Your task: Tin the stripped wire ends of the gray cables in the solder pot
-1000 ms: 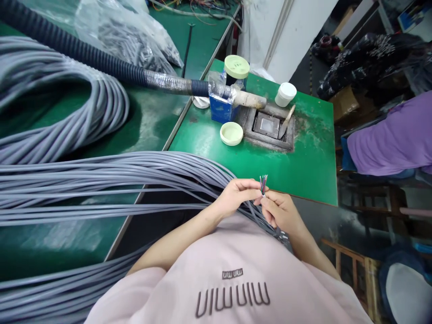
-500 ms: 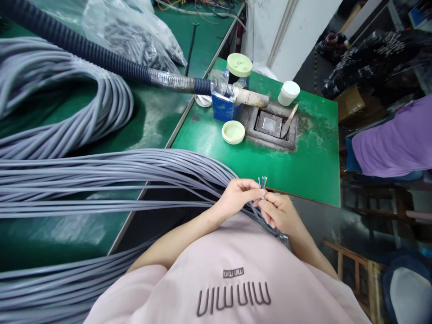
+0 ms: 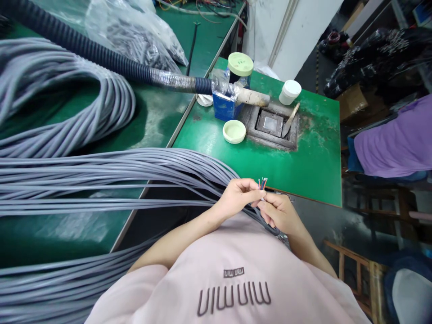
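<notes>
Workshop bench area: one green surface (image 3: 303,173) lies ahead of you, with a second green surface (image 3: 60,238) to the left and a purple cloth (image 3: 393,144) off to the right. Long runs of grey multicore cable (image 3: 101,180) sweep across the left surface and past your pink T-shirt (image 3: 232,288), with a further coil of cable (image 3: 67,103) beyond them. A black corrugated hose (image 3: 101,56) reaches towards a recessed metal pot (image 3: 269,123), probably for solder, set into the right surface. Around the pot stand a blue box (image 3: 223,108) wrapped in clear plastic, a jar with a pale green lid (image 3: 239,64), a white jar (image 3: 290,92), a loose pale green lid (image 3: 234,131) and a flat scraper (image 3: 290,120). Your hands work just off the near edge of that surface. Your left hand (image 3: 238,197) is curled, its fingertips closed on a cable end, and your right hand (image 3: 280,212) pinches the same end from the other side. Thin coloured cores (image 3: 262,183) fan upward from your grip, too small to count. Judging by the look, the cable is flexible but springy, and its long loops will drag. The cores seem fine and easily bent, so take hold on the grey sheath just below them.
</notes>
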`<state>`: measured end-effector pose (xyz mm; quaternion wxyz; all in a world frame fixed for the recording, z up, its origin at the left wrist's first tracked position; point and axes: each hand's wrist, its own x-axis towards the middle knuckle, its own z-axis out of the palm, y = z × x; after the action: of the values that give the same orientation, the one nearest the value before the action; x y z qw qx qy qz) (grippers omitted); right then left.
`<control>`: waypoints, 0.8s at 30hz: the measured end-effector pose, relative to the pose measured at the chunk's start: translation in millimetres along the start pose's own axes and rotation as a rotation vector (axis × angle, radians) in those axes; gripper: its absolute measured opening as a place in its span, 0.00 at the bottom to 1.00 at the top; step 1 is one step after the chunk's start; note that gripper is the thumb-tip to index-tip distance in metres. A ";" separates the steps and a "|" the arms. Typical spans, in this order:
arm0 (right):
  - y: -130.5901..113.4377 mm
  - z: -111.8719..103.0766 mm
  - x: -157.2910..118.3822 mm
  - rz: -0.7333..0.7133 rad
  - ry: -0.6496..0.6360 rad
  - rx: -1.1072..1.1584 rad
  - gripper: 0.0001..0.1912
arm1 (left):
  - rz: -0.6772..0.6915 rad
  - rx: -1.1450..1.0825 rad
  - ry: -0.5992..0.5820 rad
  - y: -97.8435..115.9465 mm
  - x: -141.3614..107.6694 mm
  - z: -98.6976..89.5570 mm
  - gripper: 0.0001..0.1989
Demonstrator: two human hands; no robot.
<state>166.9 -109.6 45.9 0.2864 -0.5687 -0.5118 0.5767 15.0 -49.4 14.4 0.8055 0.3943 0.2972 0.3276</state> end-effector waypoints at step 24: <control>9.0 -1.0 1.8 0.019 -0.023 0.117 0.18 | 0.075 -0.050 0.072 -7.7 3.2 -1.0 0.17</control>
<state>169.8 -110.5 37.1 0.3076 -0.5491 -0.4752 0.6149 18.4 -50.2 6.8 0.7911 0.3728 0.3028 0.3789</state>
